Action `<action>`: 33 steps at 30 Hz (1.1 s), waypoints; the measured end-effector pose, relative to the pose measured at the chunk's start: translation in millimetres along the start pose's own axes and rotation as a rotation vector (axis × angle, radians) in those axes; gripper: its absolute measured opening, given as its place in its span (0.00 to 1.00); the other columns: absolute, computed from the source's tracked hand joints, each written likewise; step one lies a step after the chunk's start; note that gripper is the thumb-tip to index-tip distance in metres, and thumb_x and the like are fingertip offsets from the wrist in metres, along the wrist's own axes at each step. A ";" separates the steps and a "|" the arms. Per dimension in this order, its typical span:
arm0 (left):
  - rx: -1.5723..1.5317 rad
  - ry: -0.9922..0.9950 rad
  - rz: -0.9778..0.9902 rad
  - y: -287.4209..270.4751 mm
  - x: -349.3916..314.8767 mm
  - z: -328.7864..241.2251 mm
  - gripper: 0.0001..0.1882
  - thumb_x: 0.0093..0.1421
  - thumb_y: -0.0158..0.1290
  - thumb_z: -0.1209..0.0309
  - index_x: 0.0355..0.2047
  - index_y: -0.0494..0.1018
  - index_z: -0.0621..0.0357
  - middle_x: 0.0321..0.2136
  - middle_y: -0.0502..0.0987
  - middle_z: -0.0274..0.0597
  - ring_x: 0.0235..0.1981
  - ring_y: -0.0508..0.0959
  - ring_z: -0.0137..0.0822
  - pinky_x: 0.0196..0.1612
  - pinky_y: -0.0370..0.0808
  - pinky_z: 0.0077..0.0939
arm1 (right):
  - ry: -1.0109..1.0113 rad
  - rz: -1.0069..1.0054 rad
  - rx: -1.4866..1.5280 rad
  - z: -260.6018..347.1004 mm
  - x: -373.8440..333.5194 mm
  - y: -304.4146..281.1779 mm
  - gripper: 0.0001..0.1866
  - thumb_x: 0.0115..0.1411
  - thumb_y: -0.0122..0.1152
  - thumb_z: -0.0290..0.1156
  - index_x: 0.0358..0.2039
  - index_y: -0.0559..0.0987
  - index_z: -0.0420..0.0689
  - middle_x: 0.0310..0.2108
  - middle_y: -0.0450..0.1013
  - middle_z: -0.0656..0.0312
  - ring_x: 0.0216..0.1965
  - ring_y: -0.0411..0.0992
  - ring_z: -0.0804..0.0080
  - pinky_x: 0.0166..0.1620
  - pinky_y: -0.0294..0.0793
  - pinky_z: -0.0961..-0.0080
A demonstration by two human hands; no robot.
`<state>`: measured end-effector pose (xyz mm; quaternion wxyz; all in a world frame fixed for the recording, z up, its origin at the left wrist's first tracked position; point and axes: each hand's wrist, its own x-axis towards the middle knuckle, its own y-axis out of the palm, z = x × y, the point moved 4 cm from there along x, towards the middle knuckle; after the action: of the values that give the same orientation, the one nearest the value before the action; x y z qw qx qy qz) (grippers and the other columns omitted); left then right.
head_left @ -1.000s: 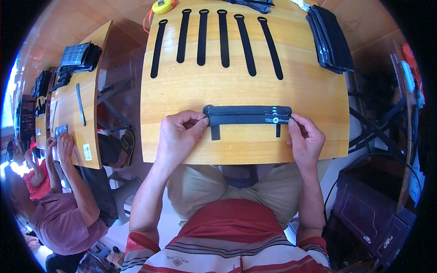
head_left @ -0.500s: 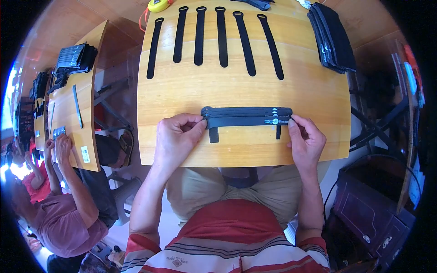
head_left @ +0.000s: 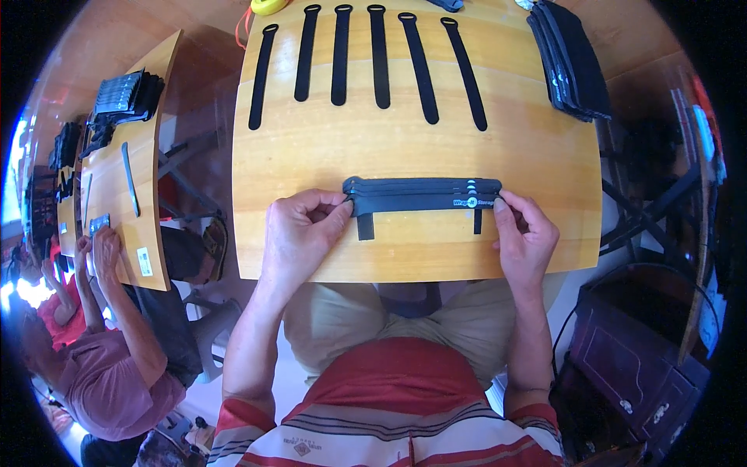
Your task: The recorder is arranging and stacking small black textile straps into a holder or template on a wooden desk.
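A small stack of black hook-and-loop straps (head_left: 420, 198) lies crosswise near the front of the wooden table (head_left: 311, 159), its layers fanned slightly so several edges show. My left hand (head_left: 305, 233) pinches the stack's left end between thumb and fingers. At the right end, beside a printed white mark, my right hand (head_left: 526, 233) pinches it the same way. Two short dark strips, a wider left strip (head_left: 366, 226) and a narrower right strip (head_left: 477, 223), show on the table below the stack's front edge.
Several single black straps (head_left: 341, 58) with slotted ends lie in a row farther back. A thick pile of black straps (head_left: 569, 62) sits at the back right, a yellow tape measure (head_left: 268, 5) at the back left. Another person (head_left: 117, 350) works at a neighbouring table (head_left: 148, 194) on the left.
My hands keep their pinch on both ends of the strap stack, which barely moves. The view has shifted slightly, so the far straps and tape measure appear a little higher.
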<state>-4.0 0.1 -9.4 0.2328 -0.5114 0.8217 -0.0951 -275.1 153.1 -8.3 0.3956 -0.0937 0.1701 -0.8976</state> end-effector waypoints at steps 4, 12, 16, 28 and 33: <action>0.001 -0.062 0.017 -2.1 0.2 1.2 0.08 0.62 0.65 0.74 0.39 0.85 0.67 0.23 0.83 0.37 0.24 0.78 0.20 0.30 0.76 0.19 | -0.030 0.003 -0.034 -3.3 0.3 -0.8 0.08 0.65 0.67 0.22 0.43 0.84 0.33 0.28 0.78 0.61 0.23 0.72 0.82 0.27 0.70 0.80; 0.002 -0.048 0.010 -2.1 -0.7 2.5 0.08 0.63 0.65 0.74 0.40 0.85 0.67 0.23 0.84 0.37 0.24 0.79 0.21 0.29 0.76 0.19 | -0.029 -0.002 -0.075 -3.2 1.1 -0.3 0.08 0.64 0.67 0.21 0.43 0.84 0.33 0.30 0.80 0.58 0.27 0.75 0.78 0.32 0.74 0.79; -0.004 -0.041 0.013 -2.4 -1.4 3.0 0.08 0.63 0.65 0.74 0.40 0.85 0.66 0.23 0.84 0.38 0.23 0.79 0.21 0.29 0.76 0.19 | -0.056 -0.006 -0.086 -0.8 0.8 -0.1 0.08 0.64 0.67 0.21 0.43 0.84 0.32 0.32 0.81 0.56 0.30 0.77 0.76 0.35 0.76 0.78; -0.007 0.009 0.051 -3.5 -3.9 -0.7 0.08 0.67 0.62 0.74 0.40 0.83 0.68 0.21 0.81 0.36 0.22 0.76 0.20 0.27 0.74 0.19 | -0.044 -0.008 -0.102 -2.8 2.0 -0.7 0.08 0.63 0.68 0.21 0.43 0.84 0.33 0.32 0.81 0.56 0.30 0.76 0.77 0.34 0.75 0.78; -0.023 0.002 0.050 -3.9 -3.4 1.4 0.08 0.67 0.62 0.74 0.41 0.84 0.68 0.22 0.81 0.35 0.23 0.77 0.20 0.27 0.74 0.19 | -0.052 -0.011 -0.097 -4.6 2.0 0.0 0.08 0.63 0.68 0.21 0.42 0.84 0.33 0.31 0.80 0.57 0.29 0.75 0.78 0.34 0.74 0.78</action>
<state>0.9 1.4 -8.1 0.2287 -0.4931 0.8355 -0.0804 -277.8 152.7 -12.5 0.3899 -0.1373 0.2026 -0.8877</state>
